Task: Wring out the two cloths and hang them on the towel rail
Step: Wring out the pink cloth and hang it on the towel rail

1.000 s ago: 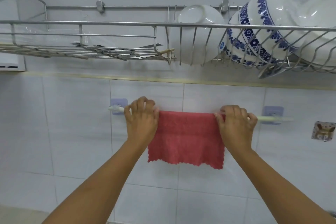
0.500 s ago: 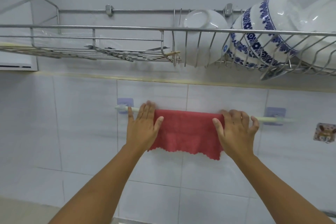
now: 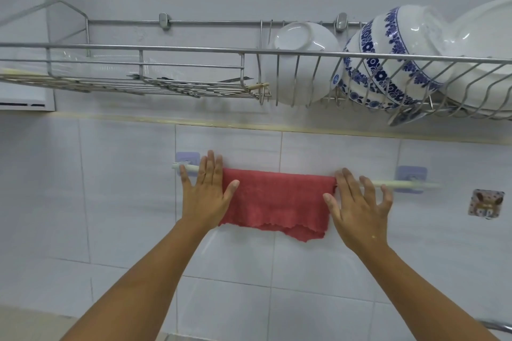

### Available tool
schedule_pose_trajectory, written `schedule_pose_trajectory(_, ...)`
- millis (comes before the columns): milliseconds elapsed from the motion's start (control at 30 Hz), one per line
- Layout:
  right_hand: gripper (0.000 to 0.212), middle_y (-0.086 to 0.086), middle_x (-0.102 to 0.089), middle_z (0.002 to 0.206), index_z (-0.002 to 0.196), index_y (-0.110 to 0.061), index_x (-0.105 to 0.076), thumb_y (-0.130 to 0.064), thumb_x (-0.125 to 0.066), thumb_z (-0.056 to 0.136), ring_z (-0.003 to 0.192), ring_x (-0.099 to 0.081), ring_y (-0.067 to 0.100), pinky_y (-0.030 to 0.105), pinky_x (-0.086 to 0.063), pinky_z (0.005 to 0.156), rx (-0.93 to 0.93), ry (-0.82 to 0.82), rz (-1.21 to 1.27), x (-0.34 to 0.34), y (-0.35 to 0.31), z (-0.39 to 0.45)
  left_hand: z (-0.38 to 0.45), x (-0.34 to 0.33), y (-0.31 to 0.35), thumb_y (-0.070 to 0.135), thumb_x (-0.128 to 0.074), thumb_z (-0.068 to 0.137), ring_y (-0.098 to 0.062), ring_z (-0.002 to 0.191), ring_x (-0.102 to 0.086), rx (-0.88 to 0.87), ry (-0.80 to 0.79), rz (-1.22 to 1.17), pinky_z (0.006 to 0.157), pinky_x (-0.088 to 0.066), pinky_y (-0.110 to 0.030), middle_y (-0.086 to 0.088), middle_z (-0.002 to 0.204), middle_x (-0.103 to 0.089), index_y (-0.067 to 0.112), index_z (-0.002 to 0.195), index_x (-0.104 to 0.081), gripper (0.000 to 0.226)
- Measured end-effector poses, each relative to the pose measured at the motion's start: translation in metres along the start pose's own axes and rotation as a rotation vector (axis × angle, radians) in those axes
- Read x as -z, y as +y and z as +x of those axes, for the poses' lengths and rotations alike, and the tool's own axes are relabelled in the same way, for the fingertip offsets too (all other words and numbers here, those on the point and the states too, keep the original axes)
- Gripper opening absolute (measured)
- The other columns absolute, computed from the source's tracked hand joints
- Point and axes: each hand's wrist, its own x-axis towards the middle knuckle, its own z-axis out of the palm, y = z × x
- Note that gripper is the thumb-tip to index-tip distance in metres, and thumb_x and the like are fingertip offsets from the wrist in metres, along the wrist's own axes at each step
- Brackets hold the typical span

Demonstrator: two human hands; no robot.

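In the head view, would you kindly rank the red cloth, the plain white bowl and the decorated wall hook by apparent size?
1. Red cloth
2. Plain white bowl, smaller, though partly hidden by rack wires
3. Decorated wall hook, clearly smallest

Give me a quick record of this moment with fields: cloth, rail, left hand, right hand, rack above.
cloth: red cloth draped over the rail, lower edge uneven
rail: white rail on two stick-on wall mounts
left hand: left hand open, flat at the cloth's left edge
right hand: right hand open, fingers spread at the cloth's right edge
rack above: wire rack holding bowls
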Motion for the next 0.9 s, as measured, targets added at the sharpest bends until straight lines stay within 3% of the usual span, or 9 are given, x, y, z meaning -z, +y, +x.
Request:
schedule_pose_trajectory(100,0.072,0.001,-0.05,0.147,0.142,-0.018,-0.047,-0.056,-0.007,0.095,0.132,-0.046,0.031,0.055,-0.017,0.108,0.008,-0.035,-0.021,0.0,0.004,0.0,0.001,0.003,-0.004,0.068,0.017,0.079,-0.014,0.147,0.014,0.0,0.014,0.025,0.106,0.031,-0.054,0.001,0.159,0.02,0.024,0.146,0.02,0.08)
schedule_pose_trajectory(233,0.066,-0.001,-0.045,0.151,0.146,-0.019,-0.041,-0.053,-0.018,0.094,0.137,-0.043,0.029,0.058,-0.015,0.11,0.031,-0.062,-0.034,-0.002,0.008,-0.005,-0.004,0.004,-0.01,0.066,0.017,0.081,-0.013,0.148,0.013,-0.016,0.004,0.05,0.11,0.024,-0.058,0.001,0.16,0.015,0.023,0.147,0.017,0.079)
schedule_pose_trajectory(467,0.062,-0.002,-0.044,0.151,0.141,-0.019,-0.048,-0.049,-0.019,0.096,0.14,-0.039,0.023,0.058,-0.008,0.113,0.018,0.016,0.004,0.001,-0.005,-0.008,-0.019,0.006,0.018,0.057,-0.008,0.096,-0.02,0.149,0.011,-0.006,0.058,-0.034,0.114,0.015,-0.055,-0.007,0.162,0.01,0.016,0.152,0.007,0.072)
schedule_pose_trajectory(567,0.058,0.0,-0.045,0.15,0.135,-0.017,-0.053,-0.047,-0.025,0.096,0.14,-0.04,0.022,0.057,-0.007,0.114,0.06,0.066,0.044,0.004,-0.021,-0.005,-0.029,-0.001,0.035,0.057,-0.01,0.096,-0.023,0.149,0.009,0.027,0.031,-0.066,0.117,0.011,-0.051,-0.01,0.162,0.006,0.012,0.152,0.004,0.073)
schedule_pose_trajectory(700,0.068,-0.004,-0.032,0.157,0.149,-0.02,-0.033,-0.056,-0.009,0.096,0.147,-0.024,0.016,0.055,-0.002,0.117,0.051,-0.045,0.069,-0.001,-0.034,0.004,-0.027,-0.002,0.036,0.057,-0.01,0.097,-0.024,0.149,0.012,0.066,0.006,-0.09,0.117,0.011,-0.05,-0.011,0.162,0.007,0.012,0.152,0.006,0.073)
schedule_pose_trajectory(900,0.072,-0.003,-0.021,0.162,0.154,-0.019,-0.019,-0.057,-0.005,0.094,0.15,-0.013,0.015,0.058,0.002,0.117,0.074,-0.058,0.026,-0.009,-0.031,-0.007,-0.025,-0.003,0.021,0.055,-0.008,0.097,-0.021,0.148,0.012,0.067,0.005,-0.078,0.113,0.016,-0.047,-0.007,0.162,0.006,0.015,0.153,0.001,0.069)
